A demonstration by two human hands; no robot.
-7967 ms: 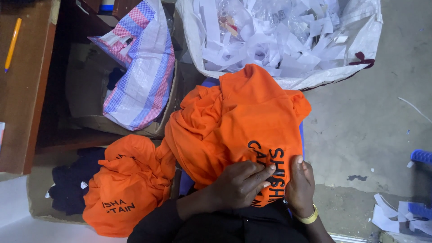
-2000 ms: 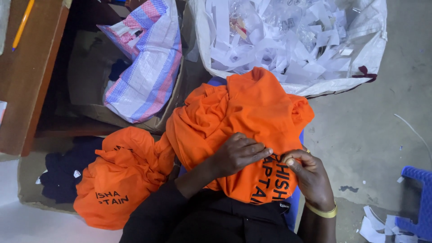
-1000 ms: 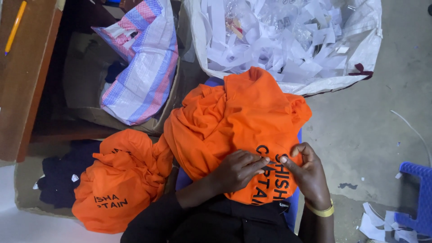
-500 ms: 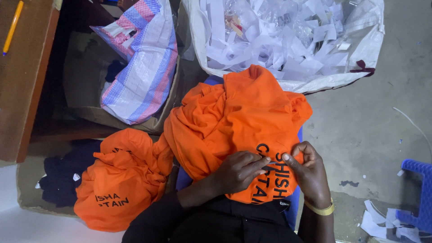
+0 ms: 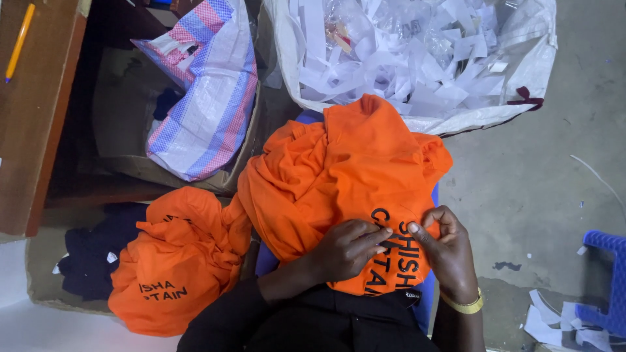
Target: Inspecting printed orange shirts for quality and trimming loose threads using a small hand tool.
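An orange shirt (image 5: pixel 339 169) with black lettering lies bunched over my lap. My left hand (image 5: pixel 349 248) rests on the printed part, fingers curled and pinching the fabric. My right hand (image 5: pixel 443 251), with a gold bracelet at the wrist, pinches the same printed spot from the right, fingertips nearly meeting those of the left. A second orange shirt (image 5: pixel 176 261) with black lettering is heaped on the floor to my left.
A large white sack (image 5: pixel 535 72) full of white paper strips stands ahead. A striped woven bag (image 5: pixel 202 98) sits in a cardboard box (image 5: pixel 117 111). Dark clothes (image 5: pixel 91 248) lie left. A wooden table (image 5: pixel 32 111) with a yellow pencil (image 5: pixel 18 42), a blue stool (image 5: pixel 610 280).
Both hands have stayed on the printed area, fingers shifting slightly as they pinch the fabric. The view drifted a little; the shirts have not moved.
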